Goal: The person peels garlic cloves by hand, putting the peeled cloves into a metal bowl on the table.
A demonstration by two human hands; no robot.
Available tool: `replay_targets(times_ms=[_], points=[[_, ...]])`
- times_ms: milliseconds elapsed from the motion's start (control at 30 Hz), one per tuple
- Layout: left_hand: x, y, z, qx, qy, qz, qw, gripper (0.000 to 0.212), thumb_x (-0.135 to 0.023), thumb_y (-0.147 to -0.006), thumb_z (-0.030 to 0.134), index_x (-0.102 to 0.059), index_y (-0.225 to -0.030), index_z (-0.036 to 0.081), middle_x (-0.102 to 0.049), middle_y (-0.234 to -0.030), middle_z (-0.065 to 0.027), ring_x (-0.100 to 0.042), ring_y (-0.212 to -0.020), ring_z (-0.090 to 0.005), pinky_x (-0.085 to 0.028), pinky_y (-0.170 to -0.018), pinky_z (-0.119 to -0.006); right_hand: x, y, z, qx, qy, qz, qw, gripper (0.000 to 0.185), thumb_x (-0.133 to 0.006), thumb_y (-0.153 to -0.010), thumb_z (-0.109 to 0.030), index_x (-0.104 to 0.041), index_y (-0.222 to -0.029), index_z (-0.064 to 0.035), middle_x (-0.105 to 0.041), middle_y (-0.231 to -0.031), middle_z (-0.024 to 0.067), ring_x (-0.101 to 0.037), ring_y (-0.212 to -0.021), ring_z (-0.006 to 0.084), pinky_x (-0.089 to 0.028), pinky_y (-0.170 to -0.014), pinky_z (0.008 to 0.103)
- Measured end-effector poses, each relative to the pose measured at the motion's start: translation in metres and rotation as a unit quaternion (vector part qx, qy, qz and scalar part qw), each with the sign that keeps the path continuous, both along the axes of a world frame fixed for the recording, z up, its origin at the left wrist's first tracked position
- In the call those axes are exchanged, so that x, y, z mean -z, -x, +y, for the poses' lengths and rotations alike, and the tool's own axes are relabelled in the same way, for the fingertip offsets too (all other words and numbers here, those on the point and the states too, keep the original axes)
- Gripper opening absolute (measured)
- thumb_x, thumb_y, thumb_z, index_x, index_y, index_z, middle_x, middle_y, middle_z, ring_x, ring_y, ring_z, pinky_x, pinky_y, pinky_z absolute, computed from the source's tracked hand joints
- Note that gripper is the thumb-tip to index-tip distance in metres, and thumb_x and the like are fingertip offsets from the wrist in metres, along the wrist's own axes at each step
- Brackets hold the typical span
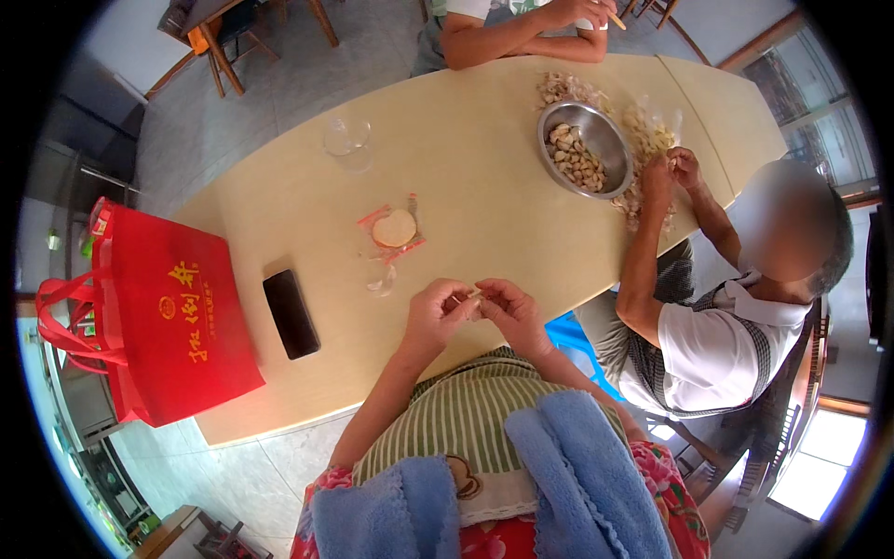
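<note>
My left hand (441,307) and my right hand (512,311) meet above the near edge of the pale table (461,175). Both sets of fingertips pinch one small pale piece (476,295), possibly a garlic clove; the fingers hide most of it. Just beyond my left hand are a few thin peelings (380,278) near a clear plastic cup or wrapper, hard to tell which. A round pale biscuit (394,228) lies on its opened red and clear wrapper. Farther right, a steel bowl (614,157) holds garlic cloves (578,161).
A black phone (292,314) and a red bag (174,314) are on the left. A clear cup (347,140) stands farther back. At the right, a person's hands (670,171) work over garlic and skins (642,133); another person's arms (517,42) rest at the far edge.
</note>
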State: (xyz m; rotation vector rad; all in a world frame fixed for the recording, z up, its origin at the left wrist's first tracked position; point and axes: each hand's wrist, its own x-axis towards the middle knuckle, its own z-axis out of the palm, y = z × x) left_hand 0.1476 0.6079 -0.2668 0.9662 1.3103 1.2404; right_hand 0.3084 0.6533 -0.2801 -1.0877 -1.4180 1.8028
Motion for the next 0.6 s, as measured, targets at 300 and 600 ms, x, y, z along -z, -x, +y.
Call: replay_targets(times_ms=[300,600], points=[[-0.001,0.002,-0.001,0.026,0.004,0.035,0.999,0.007,-0.056,-0.085,0.001,-0.060,-0.087,-0.005,-0.064,-0.077,-0.0097,-0.063,-0.069,-0.0127,-0.053,-0.062,-0.025,0.004,0.000,-0.001,-0.004,-0.015,0.003,1.000,0.011,-0.058,-0.088,-0.002,-0.056,-0.099,0.0001,-0.062,-0.085,0.0035,-0.059,-0.079,0.0092,-0.050,-0.072,0.0233],[0.008,-0.002,-0.002,0.005,0.008,0.084,0.996,0.005,-0.056,-0.085,0.000,-0.058,-0.085,-0.005,-0.063,-0.075,-0.0085,-0.062,-0.067,-0.0129,-0.052,-0.062,-0.025,0.010,0.000,-0.003,0.000,-0.046,-0.037,0.998,0.014,-0.059,-0.087,-0.001,-0.056,-0.100,-0.0005,-0.061,-0.086,0.0034,-0.058,-0.079,0.0089,-0.049,-0.071,0.0229]])
